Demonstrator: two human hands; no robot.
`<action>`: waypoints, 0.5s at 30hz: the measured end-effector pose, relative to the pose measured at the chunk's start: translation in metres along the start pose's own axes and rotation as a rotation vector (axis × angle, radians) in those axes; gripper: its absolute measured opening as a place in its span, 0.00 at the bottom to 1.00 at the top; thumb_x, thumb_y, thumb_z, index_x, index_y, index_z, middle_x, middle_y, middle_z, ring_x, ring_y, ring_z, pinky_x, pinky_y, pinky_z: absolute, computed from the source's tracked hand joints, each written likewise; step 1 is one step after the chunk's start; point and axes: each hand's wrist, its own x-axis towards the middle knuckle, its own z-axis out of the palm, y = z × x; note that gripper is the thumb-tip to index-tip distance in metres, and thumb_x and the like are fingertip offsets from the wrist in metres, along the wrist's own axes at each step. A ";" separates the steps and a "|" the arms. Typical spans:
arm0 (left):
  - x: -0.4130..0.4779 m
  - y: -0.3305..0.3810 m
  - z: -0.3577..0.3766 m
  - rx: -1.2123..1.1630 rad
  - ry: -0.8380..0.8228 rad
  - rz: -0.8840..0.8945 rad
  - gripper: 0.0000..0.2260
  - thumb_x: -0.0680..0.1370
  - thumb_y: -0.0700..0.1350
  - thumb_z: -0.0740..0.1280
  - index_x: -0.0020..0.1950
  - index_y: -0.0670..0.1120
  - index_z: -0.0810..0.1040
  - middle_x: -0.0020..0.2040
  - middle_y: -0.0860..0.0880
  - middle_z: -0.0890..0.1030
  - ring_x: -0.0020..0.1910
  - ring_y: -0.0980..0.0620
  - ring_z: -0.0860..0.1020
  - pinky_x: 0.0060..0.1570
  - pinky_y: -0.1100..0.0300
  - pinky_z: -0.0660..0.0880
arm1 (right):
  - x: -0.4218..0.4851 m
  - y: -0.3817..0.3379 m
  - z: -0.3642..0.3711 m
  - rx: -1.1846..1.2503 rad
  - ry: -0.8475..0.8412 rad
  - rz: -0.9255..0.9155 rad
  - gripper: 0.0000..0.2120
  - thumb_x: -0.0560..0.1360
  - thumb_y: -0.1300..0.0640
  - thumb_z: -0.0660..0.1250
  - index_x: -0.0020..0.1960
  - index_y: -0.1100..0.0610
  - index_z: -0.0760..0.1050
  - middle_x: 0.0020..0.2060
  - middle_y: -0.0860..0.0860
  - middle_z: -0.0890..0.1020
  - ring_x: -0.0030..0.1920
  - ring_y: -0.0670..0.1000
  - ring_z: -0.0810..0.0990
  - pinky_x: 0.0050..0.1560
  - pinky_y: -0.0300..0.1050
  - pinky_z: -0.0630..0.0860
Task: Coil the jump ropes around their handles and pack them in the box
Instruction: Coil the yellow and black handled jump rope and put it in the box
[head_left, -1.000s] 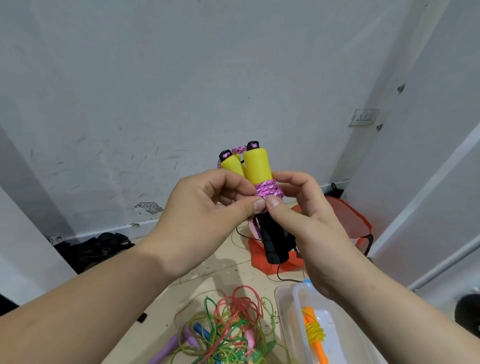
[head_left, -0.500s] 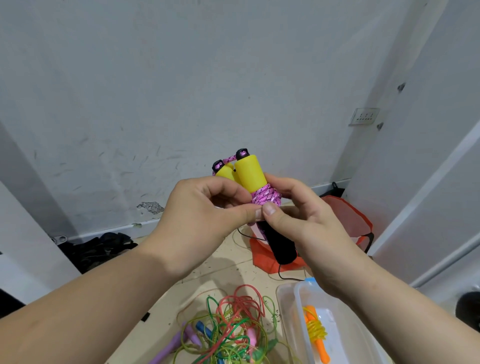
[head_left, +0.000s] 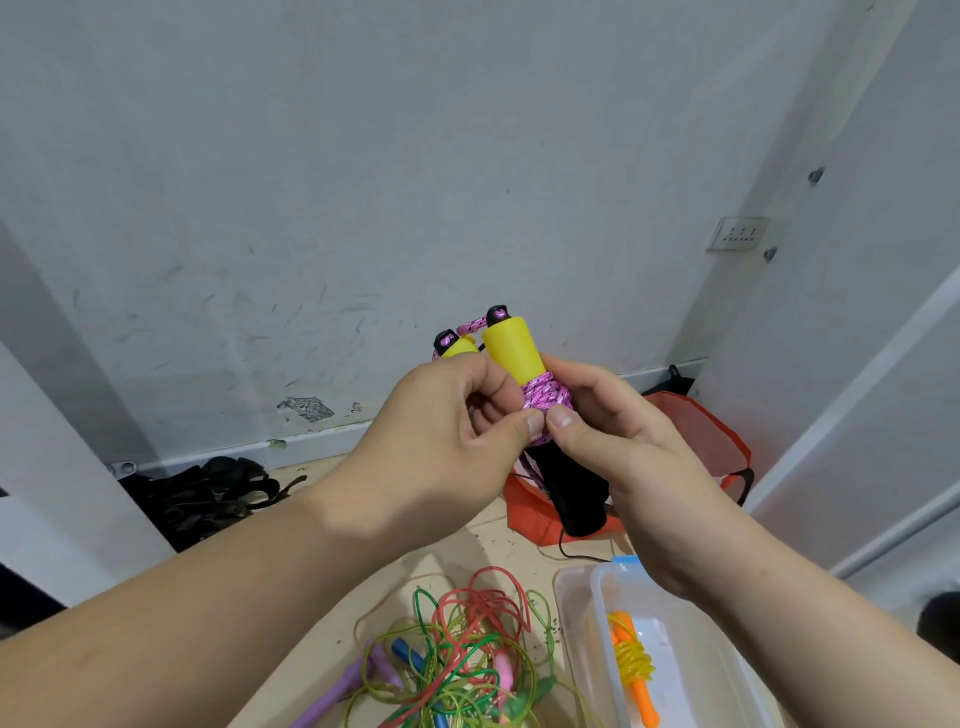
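Observation:
I hold a jump rope with two yellow-and-black handles (head_left: 511, 352) side by side, tilted up and to the left. Its pink speckled rope (head_left: 546, 397) is wound in several turns around their middle. My left hand (head_left: 441, 441) and my right hand (head_left: 618, 436) both grip the bundle, thumbs pinching the rope at the coil. A short loose end hangs below. A clear plastic box (head_left: 579, 613) stands on the floor at lower right, holding an orange-handled rope (head_left: 631, 657) with a yellow coil.
A tangle of red, green and yellow jump ropes (head_left: 467, 654) with purple, blue and pink handles lies on the floor beside the box. An orange bag (head_left: 696, 431) and black cloth (head_left: 208, 493) lie by the wall.
Both hands shifted the bundle slightly and tilted it further left. The thumbs stay pinched on the pink coil, and the black handle ends now hang lower.

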 end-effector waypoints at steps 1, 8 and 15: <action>0.000 0.000 0.000 0.015 -0.002 0.009 0.05 0.77 0.41 0.73 0.44 0.43 0.80 0.33 0.51 0.79 0.25 0.62 0.70 0.27 0.71 0.66 | 0.001 0.001 0.000 -0.001 0.012 -0.003 0.16 0.82 0.65 0.64 0.67 0.54 0.78 0.60 0.51 0.85 0.56 0.53 0.83 0.58 0.46 0.81; 0.003 -0.001 -0.002 0.360 0.062 0.152 0.09 0.75 0.48 0.71 0.38 0.49 0.74 0.34 0.54 0.74 0.33 0.56 0.71 0.34 0.57 0.71 | 0.002 0.007 0.007 0.034 0.098 0.044 0.13 0.80 0.61 0.69 0.64 0.53 0.80 0.60 0.51 0.85 0.55 0.59 0.84 0.62 0.54 0.81; 0.000 0.005 0.000 0.544 0.014 0.190 0.07 0.75 0.47 0.67 0.41 0.49 0.69 0.37 0.51 0.75 0.37 0.50 0.73 0.38 0.49 0.72 | 0.004 0.001 -0.002 0.129 0.002 0.162 0.14 0.78 0.62 0.69 0.63 0.56 0.78 0.56 0.55 0.86 0.48 0.50 0.84 0.51 0.45 0.78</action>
